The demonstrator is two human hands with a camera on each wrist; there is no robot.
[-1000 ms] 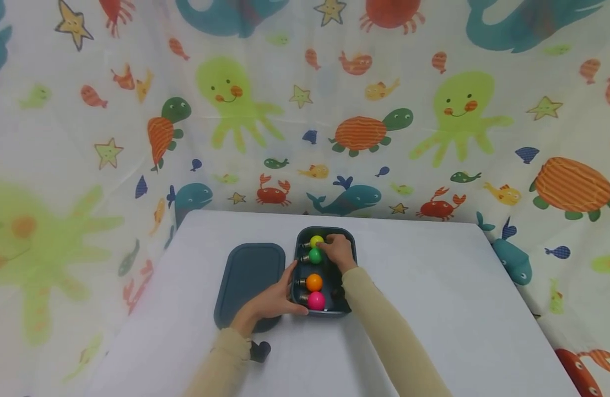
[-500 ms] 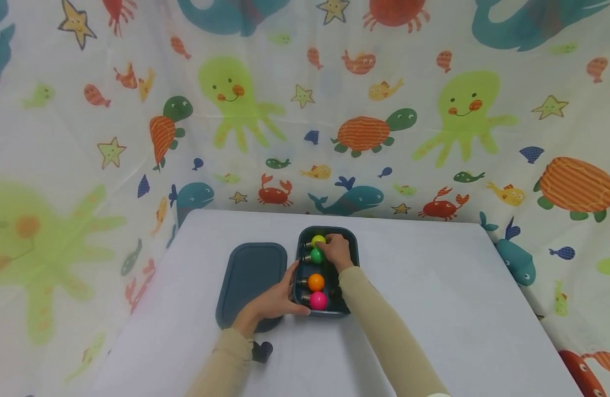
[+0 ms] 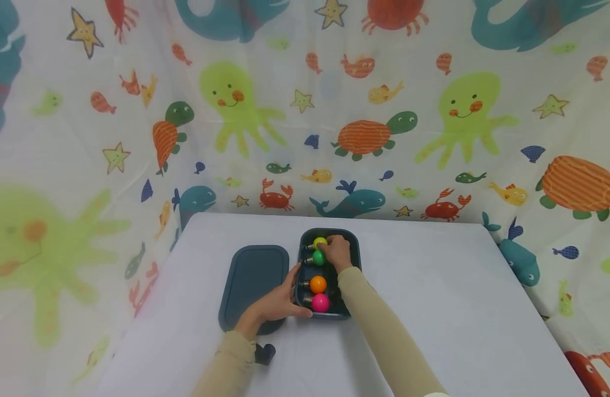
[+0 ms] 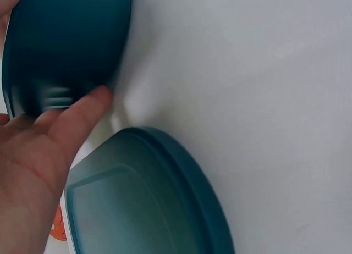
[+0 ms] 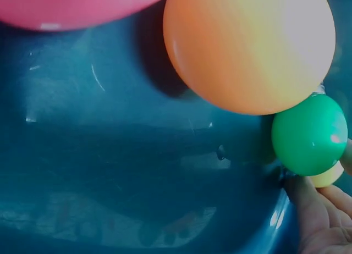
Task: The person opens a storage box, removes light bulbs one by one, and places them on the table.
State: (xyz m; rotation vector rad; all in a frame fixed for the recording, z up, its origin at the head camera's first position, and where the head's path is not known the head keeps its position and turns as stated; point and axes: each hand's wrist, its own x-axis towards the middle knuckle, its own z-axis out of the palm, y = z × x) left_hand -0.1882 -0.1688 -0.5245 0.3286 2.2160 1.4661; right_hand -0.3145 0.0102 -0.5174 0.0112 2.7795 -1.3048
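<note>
Four-sided and dark blue, a plastic box (image 3: pixel 354 256) lies with light bulbs in it, their screw bases toward the left wall. My right hand (image 3: pixel 338 253) reaches into its far end and pinches the yellow light bulb (image 3: pixel 320 242). Beside those fingers is the green light bulb (image 3: pixel 318 257); in the right wrist view the green bulb partly covers the yellow one. Nearer lie an orange light bulb (image 3: pixel 318 284) and a pink light bulb (image 3: pixel 320 302). My left hand (image 3: pixel 277 303) rests against the box's near left corner, thumb and fingers spread, fingers fairly straight along the outer wall.
A dark blue lid (image 3: pixel 257 281) lies flat on the white table (image 3: pixel 424 309), left of the box and partly beneath my left forearm. Behind the table hangs a curtain (image 3: pixel 305 121) printed with sea animals. A dark object (image 3: pixel 265 353) shows at my left wrist.
The head view has shifted slightly. Both hands keep nearly the same places at the box, and the bulbs stay where they were.
</note>
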